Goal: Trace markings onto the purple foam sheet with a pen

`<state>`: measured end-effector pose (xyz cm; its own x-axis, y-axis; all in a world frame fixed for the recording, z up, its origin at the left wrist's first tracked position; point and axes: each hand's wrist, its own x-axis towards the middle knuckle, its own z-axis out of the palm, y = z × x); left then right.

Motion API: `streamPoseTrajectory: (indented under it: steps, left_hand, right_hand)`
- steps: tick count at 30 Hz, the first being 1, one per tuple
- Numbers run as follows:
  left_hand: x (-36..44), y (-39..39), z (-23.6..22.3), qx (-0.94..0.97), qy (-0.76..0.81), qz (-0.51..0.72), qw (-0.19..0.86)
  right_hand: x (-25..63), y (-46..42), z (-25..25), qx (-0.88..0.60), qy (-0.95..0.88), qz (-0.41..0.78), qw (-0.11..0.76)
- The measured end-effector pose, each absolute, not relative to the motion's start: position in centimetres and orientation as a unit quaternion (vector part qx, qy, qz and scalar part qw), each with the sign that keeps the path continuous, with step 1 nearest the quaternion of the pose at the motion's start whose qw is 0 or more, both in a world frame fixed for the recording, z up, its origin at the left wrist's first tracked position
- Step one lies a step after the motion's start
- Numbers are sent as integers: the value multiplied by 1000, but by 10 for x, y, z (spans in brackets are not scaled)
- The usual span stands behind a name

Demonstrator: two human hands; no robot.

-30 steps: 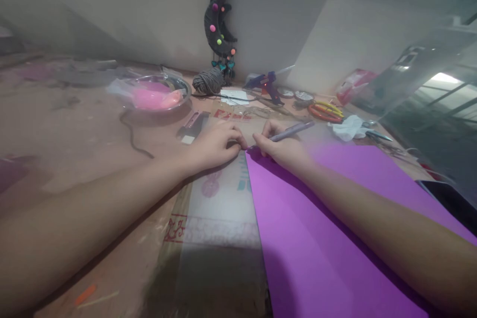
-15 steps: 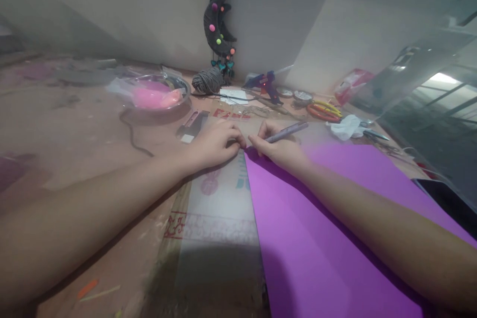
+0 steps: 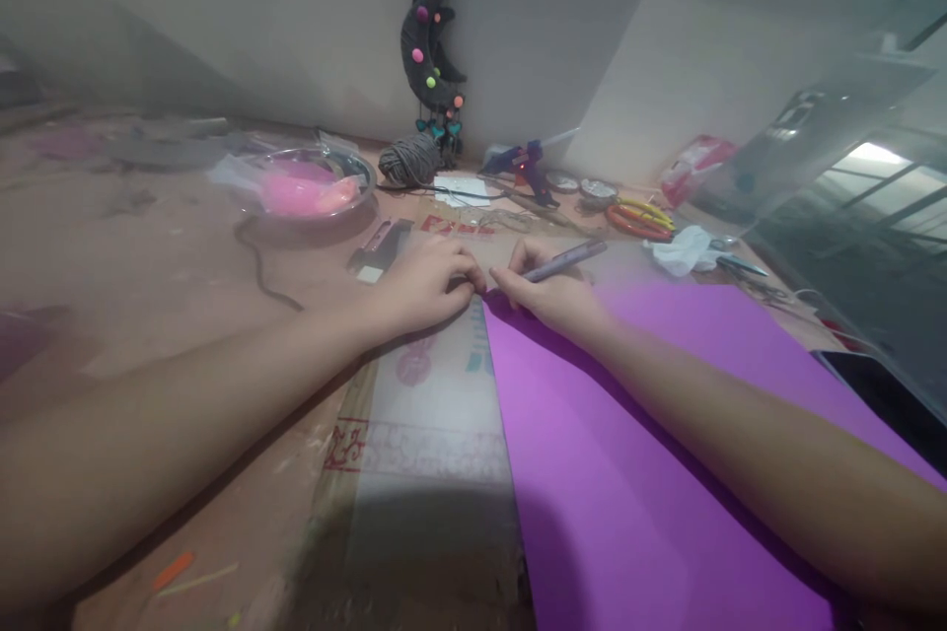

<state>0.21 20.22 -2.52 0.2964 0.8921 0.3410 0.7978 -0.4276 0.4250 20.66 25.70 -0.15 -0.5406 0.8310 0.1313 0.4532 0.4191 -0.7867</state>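
Note:
A large sheet of purple paper (image 3: 592,434) lies flat under my right forearm. Its far left corner sits between my two hands. My right hand (image 3: 551,291) is closed around a grey-purple pen (image 3: 566,259), which slants up to the right; the end by my fingertips is hidden. Beside it, my left hand (image 3: 436,281) rests with curled fingers, thumb and index closed together at the paper's corner. A printed, pale plastic-covered board (image 3: 436,404) lies beneath the paper's left edge. Close to my left wrist is a box cutter (image 3: 377,242).
Towards the wall stand a bowl (image 3: 370,187) with pink material, grey yarn (image 3: 409,161) and a glue gun (image 3: 527,168). Orange-and-yellow-handled pliers (image 3: 640,219), scissors (image 3: 744,265) and a dark phone (image 3: 880,389) lie to the right. A black crescent ornament (image 3: 418,49) hangs above.
The view has shifted very slightly. Both hands, the pen and the purple paper keep practically the same positions to one another.

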Motion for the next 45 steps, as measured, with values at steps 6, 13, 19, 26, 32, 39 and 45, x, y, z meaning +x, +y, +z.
streamPoseTrajectory:
  steps: [6, 13, 19, 26, 32, 39, 45]
  left_hand:
    - [3, 202, -24, 803, 525, 271, 81]
    - [3, 201, -24, 803, 524, 271, 86]
    - [2, 201, -25, 805, 522, 270, 84]
    - [2, 202, -25, 806, 524, 265, 80]
    - [2, 201, -25, 808, 523, 260, 77]
    - [2, 201, -24, 810, 522, 257, 74]
    - [2, 201, -24, 808, 526, 253, 78]
  right_hand:
    - [208, 252, 4, -413, -801, 347, 260]
    - [206, 252, 10, -466, -788, 321, 242]
    - [208, 256, 8, -458, -782, 335, 259]
    - [208, 255, 14, -461, -773, 352, 257]
    - [211, 258, 13, -442, -779, 364, 256]
    - [216, 270, 4, -439, -793, 350, 238]
    - [216, 267, 8, -439, -785, 382, 214]
